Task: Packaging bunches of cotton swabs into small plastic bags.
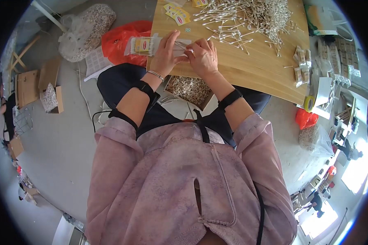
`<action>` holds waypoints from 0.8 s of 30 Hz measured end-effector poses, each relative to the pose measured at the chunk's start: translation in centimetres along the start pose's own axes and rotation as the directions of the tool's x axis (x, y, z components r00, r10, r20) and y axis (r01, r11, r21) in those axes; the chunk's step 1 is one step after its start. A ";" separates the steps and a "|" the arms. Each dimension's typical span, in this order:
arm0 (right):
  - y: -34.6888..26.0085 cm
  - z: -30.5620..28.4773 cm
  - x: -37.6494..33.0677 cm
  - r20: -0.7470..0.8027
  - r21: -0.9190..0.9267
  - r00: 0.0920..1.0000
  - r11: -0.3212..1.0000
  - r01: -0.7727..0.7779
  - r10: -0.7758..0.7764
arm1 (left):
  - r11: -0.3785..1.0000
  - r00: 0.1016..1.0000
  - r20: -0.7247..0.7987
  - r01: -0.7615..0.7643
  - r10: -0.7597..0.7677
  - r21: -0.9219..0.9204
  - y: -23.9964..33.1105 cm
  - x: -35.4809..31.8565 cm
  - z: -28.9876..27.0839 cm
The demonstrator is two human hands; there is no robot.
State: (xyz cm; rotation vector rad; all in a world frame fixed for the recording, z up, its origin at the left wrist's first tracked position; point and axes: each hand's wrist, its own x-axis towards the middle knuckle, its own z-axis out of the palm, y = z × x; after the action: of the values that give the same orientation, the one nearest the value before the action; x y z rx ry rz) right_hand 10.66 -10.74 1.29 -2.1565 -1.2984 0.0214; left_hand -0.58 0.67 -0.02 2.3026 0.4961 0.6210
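My left hand [167, 55] rests at the table's near left edge, its fingers stretched up and its thumb apart, pointing toward my right hand. A few white-tipped cotton swabs [181, 44] lie between the two hands, over some clear plastic. My right hand [203, 58] is closed in a pinch on the swabs, fingertips bent down over them. Just left of my left hand lies a clear pack of cotton swabs [142, 45] with a yellow and red label. Below my hands, an open cardboard box [188, 89] full of loose swabs sits at the table's edge, between my legs.
A large heap of swabs [253, 16] covers the far part of the wooden table [249, 73]. Yellow cards [178, 15] lie at the far left. A red plastic bag [122, 38] is beside the table. Filled packs [301, 67] and yellow tape [309, 103] are to the right.
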 end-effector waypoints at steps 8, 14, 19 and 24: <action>0.8 0.1 0.5 -0.028 -0.021 0.997 0.997 -0.069 0.069 | 1.000 1.000 -0.013 -0.008 0.009 0.016 -0.2 -0.1 0.3; 0.6 -1.2 0.1 0.076 0.021 0.993 0.996 0.084 -0.085 | 0.999 0.999 -0.036 -0.016 0.018 0.045 -0.5 -0.1 0.3; 1.2 -1.5 -0.2 0.110 0.004 0.993 0.999 0.040 -0.040 | 0.998 0.999 -0.022 -0.039 0.040 0.047 -0.4 0.1 0.2; 1.4 -1.7 0.3 0.103 0.011 0.995 1.000 0.012 -0.013 | 0.996 0.998 -0.035 -0.042 0.045 0.074 -0.4 -0.1 0.3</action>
State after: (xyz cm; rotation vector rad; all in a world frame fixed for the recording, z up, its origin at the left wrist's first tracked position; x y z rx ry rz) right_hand 12.52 -11.78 2.02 -2.1630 -1.3671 0.1358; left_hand -0.57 0.73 -0.46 2.3802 0.4943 0.6775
